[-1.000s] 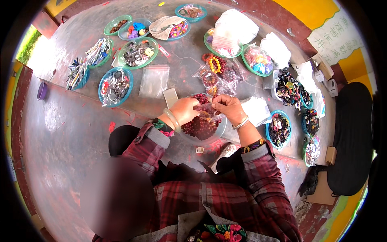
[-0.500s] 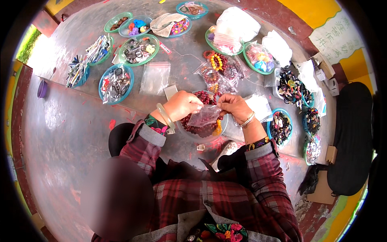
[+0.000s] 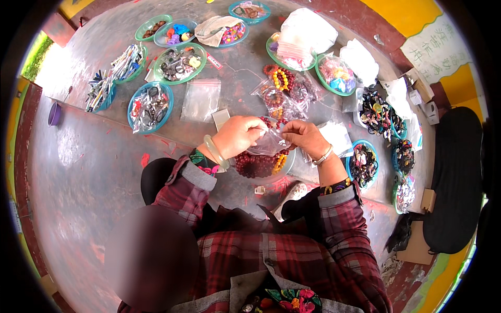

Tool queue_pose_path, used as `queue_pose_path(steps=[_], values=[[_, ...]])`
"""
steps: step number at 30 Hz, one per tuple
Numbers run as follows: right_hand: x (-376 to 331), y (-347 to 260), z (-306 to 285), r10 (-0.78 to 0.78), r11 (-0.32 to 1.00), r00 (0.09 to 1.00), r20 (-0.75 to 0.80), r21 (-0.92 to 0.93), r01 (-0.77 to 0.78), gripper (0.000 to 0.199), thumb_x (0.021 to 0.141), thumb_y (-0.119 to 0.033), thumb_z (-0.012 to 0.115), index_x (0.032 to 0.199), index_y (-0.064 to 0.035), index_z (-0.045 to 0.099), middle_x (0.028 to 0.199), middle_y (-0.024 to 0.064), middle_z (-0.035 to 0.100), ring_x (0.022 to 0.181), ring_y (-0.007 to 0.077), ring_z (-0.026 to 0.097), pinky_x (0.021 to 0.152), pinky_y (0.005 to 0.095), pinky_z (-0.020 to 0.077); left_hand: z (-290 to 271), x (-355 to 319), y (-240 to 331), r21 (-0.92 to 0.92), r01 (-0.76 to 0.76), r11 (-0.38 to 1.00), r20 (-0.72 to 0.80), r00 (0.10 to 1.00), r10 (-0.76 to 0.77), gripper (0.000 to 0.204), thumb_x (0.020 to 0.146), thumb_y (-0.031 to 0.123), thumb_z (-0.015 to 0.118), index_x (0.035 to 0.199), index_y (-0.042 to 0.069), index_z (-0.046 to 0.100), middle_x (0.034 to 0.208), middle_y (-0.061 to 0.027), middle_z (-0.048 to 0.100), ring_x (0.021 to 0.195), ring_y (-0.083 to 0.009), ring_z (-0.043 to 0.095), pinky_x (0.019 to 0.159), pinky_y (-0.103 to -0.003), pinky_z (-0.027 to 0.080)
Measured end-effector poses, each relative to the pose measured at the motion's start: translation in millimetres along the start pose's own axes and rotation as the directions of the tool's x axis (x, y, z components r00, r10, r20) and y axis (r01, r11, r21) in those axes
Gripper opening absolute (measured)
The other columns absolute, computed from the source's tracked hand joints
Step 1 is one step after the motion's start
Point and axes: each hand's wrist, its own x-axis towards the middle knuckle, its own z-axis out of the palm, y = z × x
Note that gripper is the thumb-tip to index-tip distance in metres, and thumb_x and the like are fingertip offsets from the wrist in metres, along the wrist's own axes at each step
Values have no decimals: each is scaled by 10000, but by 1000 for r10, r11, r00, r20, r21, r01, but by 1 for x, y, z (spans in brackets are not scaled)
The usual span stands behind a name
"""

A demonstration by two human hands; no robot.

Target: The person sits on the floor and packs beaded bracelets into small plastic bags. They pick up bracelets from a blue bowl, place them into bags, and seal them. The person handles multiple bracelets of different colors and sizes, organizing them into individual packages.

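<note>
Head view: I see both hands meet over a shallow dish of dark red bead bracelets [image 3: 259, 163] at the near edge of a worn grey work surface [image 3: 94, 161]. The left hand [image 3: 237, 136] and the right hand [image 3: 304, 136] each pinch an edge of a small clear plastic bag [image 3: 269, 143], fingers closed on the film and holding it just above the dish. I cannot tell whether the bag has anything inside (the film is crumpled and glare hides it).

By my reading the bagging is midway: a cluster of filled clear bags of beads [image 3: 284, 91] lies just beyond the hands, a flat empty bag [image 3: 201, 99] waits to the left, and the dish is far from emptied.

Around them, teal-rimmed plates of trinkets ring the surface: one with dark hair clips [image 3: 150, 107] to the left, one with black bands [image 3: 364, 164] to the right, and a white cloth bundle [image 3: 308, 28] at the far side. The surface is scuffed with red paint marks; yellow walls [image 3: 407, 13] edge the scene.
</note>
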Motion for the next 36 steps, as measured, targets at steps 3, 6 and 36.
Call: queue_pose_path(steps=[3, 6, 36], values=[[-10, -20, 6, -59, 996, 998, -19, -63, 57, 290, 770, -231, 687, 969, -32, 611, 838, 35, 626, 749, 107, 598, 628, 241, 471, 4, 3, -4, 145, -121, 982, -43, 991, 128, 146, 850, 91, 538, 949, -4, 589, 800, -62, 598, 695, -131, 583, 625, -249, 489], [-10, -23, 3, -360, 854, 933, -17, -410, 322, 348, 715, -231, 720, 1008, -70, 625, 878, 50, 640, 816, 151, 607, 703, 293, 461, 8, 6, -4, 306, -344, 888, -30, 928, 370, 124, 838, 75, 537, 923, 0, 586, 791, -94, 590, 691, -173, 588, 625, -281, 480], [-26, -16, -39, -347, 914, 573, -742, -130, 385, 125, 842, -142, 610, 797, -26, 628, 526, -48, 470, 411, 21, 376, 374, 188, 286, 46, 28, 0, -739, -63, 670, -229, 960, -162, 136, 935, 178, 429, 883, 54, 449, 774, -105, 597, 753, -229, 633, 634, -301, 543]])
